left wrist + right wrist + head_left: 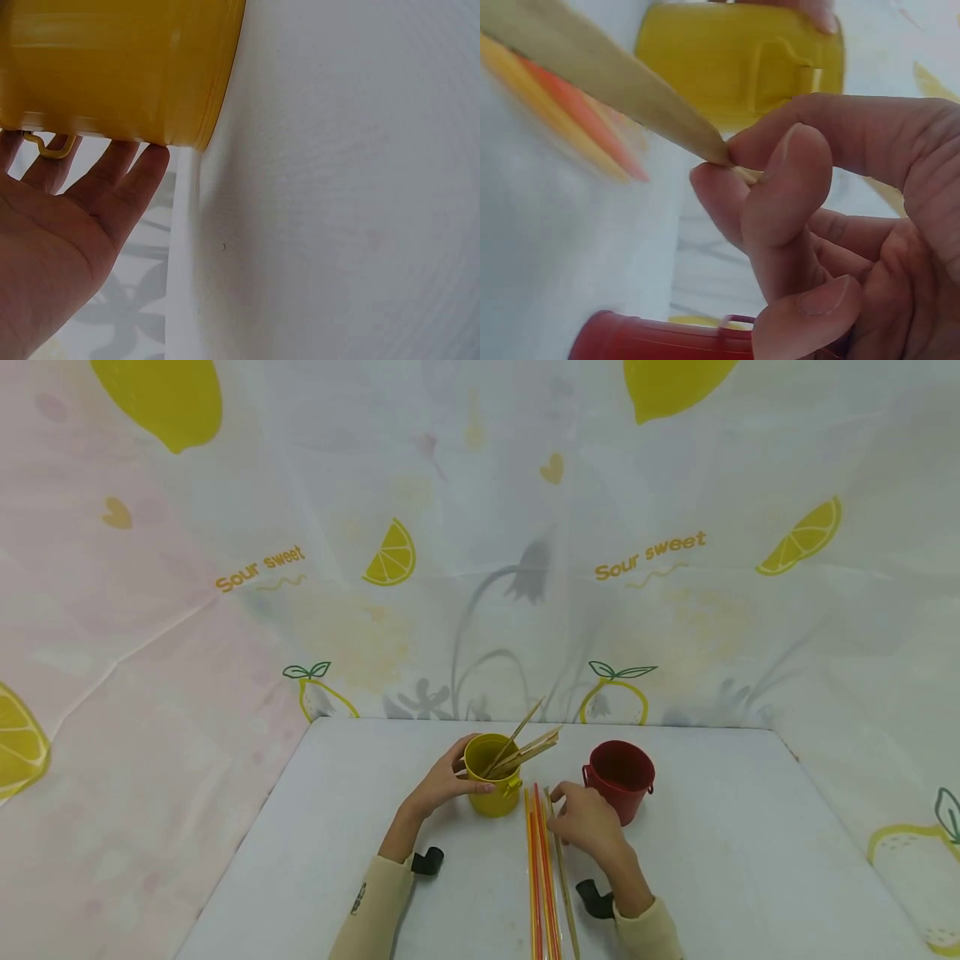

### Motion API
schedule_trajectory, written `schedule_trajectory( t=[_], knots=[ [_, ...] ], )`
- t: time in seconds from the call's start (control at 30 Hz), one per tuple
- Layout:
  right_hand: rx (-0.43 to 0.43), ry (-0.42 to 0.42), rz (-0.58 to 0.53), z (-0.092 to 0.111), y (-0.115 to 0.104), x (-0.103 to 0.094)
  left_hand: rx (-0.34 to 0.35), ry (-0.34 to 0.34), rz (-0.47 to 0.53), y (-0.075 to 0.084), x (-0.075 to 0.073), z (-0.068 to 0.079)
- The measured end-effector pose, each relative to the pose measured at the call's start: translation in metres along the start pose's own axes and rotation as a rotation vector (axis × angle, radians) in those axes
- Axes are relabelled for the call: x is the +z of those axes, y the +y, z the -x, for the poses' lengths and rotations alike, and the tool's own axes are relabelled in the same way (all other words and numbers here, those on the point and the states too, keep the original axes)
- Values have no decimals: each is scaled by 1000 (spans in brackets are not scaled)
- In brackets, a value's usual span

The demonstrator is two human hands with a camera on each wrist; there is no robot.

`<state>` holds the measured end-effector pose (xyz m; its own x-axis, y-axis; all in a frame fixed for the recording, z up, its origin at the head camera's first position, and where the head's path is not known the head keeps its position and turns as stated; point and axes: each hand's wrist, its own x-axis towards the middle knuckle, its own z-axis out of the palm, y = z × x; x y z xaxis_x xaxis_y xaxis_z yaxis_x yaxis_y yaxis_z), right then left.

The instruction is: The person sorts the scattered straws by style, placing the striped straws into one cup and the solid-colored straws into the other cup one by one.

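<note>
My left hand [438, 789] holds a small yellow bucket [491, 802], thumb across its front and fingers along the far side. Several pale wooden sticks [534, 748] lean out of its rim toward the right. Between finger and thumb, my right hand [588, 822] pinches the far end of a long, thin wooden stick [622, 82]. That stick runs toward the near edge of the table, just right of a row of yellow, orange and red sticks [542, 877]. The right fingertips are a little in front of the yellow bucket and to its right.
A red bucket [628, 806] with small side handles stands just behind and right of my right hand. The white table [720, 877] meets a lemon-printed backdrop [480, 627] at the back and sides. Black curved pieces [430, 861] are attached near both wrists.
</note>
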<state>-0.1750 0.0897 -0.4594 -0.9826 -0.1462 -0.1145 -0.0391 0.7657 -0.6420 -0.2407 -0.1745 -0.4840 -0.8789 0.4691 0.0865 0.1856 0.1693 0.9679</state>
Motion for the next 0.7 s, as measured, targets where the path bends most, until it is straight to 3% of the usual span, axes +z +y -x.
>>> schedule_trajectory(
  t=[0.2,0.47,0.7],
  knots=[
    [-59,96,-45,6,-7,-9,-1,-8,23,1,0,0],
    [-85,174,-98,15,-18,-22,-1,11,36,-29,-2,-10],
    [-100,217,-158,21,-23,-31,20,30,39,-33,-2,-11]
  ],
)
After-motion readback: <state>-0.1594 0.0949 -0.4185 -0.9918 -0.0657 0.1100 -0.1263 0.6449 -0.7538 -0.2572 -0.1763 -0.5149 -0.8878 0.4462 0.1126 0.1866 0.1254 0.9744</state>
